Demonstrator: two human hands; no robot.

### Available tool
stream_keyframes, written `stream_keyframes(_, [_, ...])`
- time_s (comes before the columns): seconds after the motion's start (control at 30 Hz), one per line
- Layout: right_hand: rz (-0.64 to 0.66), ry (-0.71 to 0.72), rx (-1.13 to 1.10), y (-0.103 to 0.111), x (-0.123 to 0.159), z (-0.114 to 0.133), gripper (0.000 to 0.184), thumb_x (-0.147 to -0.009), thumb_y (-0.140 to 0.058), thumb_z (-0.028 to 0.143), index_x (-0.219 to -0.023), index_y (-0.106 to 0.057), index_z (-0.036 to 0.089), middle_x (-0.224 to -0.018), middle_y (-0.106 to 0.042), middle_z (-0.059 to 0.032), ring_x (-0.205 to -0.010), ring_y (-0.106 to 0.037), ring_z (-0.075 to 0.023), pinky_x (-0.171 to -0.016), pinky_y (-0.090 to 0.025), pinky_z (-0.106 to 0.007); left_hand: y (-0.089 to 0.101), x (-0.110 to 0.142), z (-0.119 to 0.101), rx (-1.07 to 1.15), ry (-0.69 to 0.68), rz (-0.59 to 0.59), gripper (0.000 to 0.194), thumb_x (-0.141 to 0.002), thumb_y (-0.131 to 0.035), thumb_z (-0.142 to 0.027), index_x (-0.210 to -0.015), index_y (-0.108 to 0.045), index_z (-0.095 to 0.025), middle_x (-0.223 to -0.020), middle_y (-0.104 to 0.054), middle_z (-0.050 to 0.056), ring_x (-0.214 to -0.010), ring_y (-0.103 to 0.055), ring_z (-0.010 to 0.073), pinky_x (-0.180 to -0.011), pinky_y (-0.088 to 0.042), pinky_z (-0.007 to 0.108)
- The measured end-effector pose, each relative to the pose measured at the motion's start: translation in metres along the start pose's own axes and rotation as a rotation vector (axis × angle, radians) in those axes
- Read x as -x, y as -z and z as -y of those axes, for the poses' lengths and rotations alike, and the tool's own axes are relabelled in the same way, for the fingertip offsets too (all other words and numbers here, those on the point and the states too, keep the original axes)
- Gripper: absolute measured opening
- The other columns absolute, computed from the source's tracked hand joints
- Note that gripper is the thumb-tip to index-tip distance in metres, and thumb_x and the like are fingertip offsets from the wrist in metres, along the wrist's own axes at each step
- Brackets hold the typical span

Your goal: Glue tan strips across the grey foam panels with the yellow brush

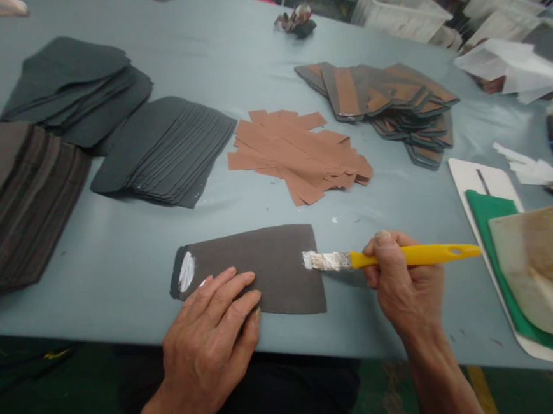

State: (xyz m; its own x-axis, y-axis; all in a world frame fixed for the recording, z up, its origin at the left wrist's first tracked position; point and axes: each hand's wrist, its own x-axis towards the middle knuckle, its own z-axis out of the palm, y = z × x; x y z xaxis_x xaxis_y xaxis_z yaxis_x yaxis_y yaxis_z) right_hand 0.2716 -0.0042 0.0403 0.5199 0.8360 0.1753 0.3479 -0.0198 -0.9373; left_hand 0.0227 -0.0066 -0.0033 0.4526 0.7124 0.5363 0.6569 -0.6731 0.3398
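Note:
A dark grey-brown flat panel (275,258) lies near the front edge of the table, with a darker piece showing beneath its left end. My left hand (213,320) rests flat on the panel's lower left part, fingers stretched out. At the left end is a smear of white paste (186,271). My right hand (404,280) grips the yellow handle of a paintbrush (419,254). The brush's white-coated bristles touch the panel's right edge, where a small white patch shows.
Behind the panel lies a pile of brown strips (296,151). Stacks of dark green pieces (167,152) and grey-brown panels (12,202) stand left. Banded pieces (387,96) are heaped back right. A glue-stained container (544,262) sits on a green and white board (461,186) at right.

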Motion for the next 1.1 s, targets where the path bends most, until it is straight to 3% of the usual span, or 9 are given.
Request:
stream_keyframes(0.1, [-0.032, 0.024, -0.027, -0.002, -0.0002, 0.0018, 0.052, -0.094, -0.067, 0.065, -0.067, -0.06, 0.021, -0.044, -0.046, 0.007, -0.036, -0.042, -0.0081, -0.036, -0.03, -0.022, -0.0005, 0.0001, 0.0006, -0.012, -0.005, 0.003, 0.018, -0.097, -0.065, -0.009, -0.111, -0.07, -0.019, -0.123, -0.078, 0.008, -0.122, -0.069, 0.0261, -0.114, -0.047, 0.043])
stream_keyframes(0.27, [0.024, 0.014, 0.008, -0.0046, 0.0008, 0.0007, 0.052, -0.095, -0.065, 0.064, -0.067, -0.059, 0.021, -0.043, -0.046, 0.007, -0.035, -0.041, -0.0084, -0.035, -0.029, -0.021, -0.0003, -0.0001, 0.0004, -0.001, 0.001, 0.005, 0.018, -0.097, -0.065, -0.008, -0.111, -0.069, -0.02, -0.123, -0.078, 0.007, -0.123, -0.069, 0.0255, -0.114, -0.047, 0.043])
stream_keyframes(0.47, [-0.049, 0.046, -0.015, -0.0013, -0.0022, -0.0002, 0.05, -0.095, -0.067, 0.062, -0.068, -0.06, 0.02, -0.044, -0.047, 0.0072, -0.036, -0.042, -0.0078, -0.036, -0.029, -0.021, 0.0001, -0.0004, -0.0005, -0.006, 0.003, 0.001, 0.017, -0.098, -0.064, -0.01, -0.111, -0.069, -0.02, -0.123, -0.078, 0.007, -0.122, -0.069, 0.0263, -0.113, -0.048, 0.043])
stream_keyframes(0.67, [0.014, 0.036, 0.025, -0.0064, 0.0003, 0.0005, 0.051, -0.096, -0.064, 0.062, -0.067, -0.059, 0.021, -0.043, -0.047, 0.0068, -0.035, -0.042, -0.0083, -0.035, -0.03, -0.021, -0.0003, -0.0004, -0.0006, -0.003, 0.01, -0.002, 0.017, -0.098, -0.065, -0.009, -0.11, -0.069, -0.02, -0.122, -0.078, 0.006, -0.122, -0.069, 0.0259, -0.113, -0.048, 0.043])
stream_keyframes(0.83, [-0.061, 0.049, 0.017, -0.0019, -0.0044, 0.0003, 0.05, -0.095, -0.066, 0.062, -0.068, -0.06, 0.02, -0.042, -0.046, 0.0072, -0.034, -0.042, -0.0081, -0.035, -0.029, -0.021, -0.0006, -0.0002, -0.0005, -0.005, 0.015, -0.002, 0.017, -0.097, -0.065, -0.01, -0.11, -0.069, -0.02, -0.122, -0.078, 0.006, -0.122, -0.07, 0.0262, -0.112, -0.048, 0.044])
stream_keyframes(1.1, [-0.029, 0.019, 0.038, -0.0047, 0.0011, -0.0017, 0.05, -0.096, -0.064, 0.063, -0.069, -0.06, 0.021, -0.043, -0.046, 0.0074, -0.034, -0.041, -0.0083, -0.035, -0.028, -0.021, -0.0006, 0.0006, -0.0008, -0.002, 0.017, -0.001, 0.017, -0.098, -0.064, -0.01, -0.111, -0.068, -0.021, -0.123, -0.078, 0.006, -0.122, -0.07, 0.0262, -0.113, -0.049, 0.044])
